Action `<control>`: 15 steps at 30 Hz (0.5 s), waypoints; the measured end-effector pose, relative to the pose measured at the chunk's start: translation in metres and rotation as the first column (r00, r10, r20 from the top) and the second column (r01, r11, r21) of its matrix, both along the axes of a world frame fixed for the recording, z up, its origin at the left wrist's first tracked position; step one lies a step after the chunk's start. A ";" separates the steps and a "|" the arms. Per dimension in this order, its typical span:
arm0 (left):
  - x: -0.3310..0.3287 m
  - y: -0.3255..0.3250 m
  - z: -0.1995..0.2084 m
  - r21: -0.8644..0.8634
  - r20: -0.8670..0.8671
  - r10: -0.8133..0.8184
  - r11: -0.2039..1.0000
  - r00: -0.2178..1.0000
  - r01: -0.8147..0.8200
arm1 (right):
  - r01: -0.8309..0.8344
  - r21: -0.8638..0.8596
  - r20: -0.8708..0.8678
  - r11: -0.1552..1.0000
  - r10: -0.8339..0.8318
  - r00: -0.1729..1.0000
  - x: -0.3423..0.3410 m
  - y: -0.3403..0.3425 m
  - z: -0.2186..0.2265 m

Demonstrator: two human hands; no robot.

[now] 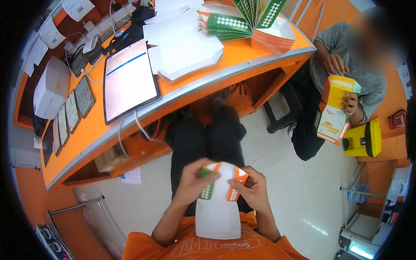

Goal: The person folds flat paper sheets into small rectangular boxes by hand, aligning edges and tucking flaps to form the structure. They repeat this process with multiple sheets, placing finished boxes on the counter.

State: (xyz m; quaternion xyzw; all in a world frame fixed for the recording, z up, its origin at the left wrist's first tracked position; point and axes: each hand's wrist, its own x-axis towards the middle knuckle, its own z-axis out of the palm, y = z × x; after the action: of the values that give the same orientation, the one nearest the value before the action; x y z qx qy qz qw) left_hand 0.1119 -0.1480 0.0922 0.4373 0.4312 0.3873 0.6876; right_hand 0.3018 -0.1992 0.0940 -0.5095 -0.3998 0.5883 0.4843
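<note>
Above my lap I hold a partly folded paper food carton (218, 219), plain white on the face toward me, with a green patterned flap on its left side and an orange one on its right. My left hand (196, 180) grips the left edge, its thumb lying over the green flap. On the other edge, my right hand (252, 188) pinches the orange flap between thumb and fingers. The long white panel hangs down toward my orange shirt. Parts of my fingers are hidden behind the carton.
An orange counter (173, 93) curves ahead, bearing a tablet (130, 80), several phones, flat white cartons (184, 52), stacked orange trays (273, 41) and fanned green sleeves (229, 26). At right, a co-worker holds a yellow-orange carton (336, 108) near a yellow bin (366, 138). Metal racks stand on both sides.
</note>
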 end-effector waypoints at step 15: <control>0.001 -0.007 -0.005 0.410 -0.145 0.045 0.912 0.988 0.019 | 0.108 0.031 0.224 0.994 -0.113 0.968 -0.012 0.012 0.006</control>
State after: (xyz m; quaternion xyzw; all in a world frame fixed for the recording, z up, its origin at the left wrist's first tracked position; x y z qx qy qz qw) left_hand 0.1134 -0.1553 0.0876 0.5973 0.3940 0.4393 0.5432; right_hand 0.2896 -0.1867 0.0998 -0.5900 -0.4286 0.4950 0.4723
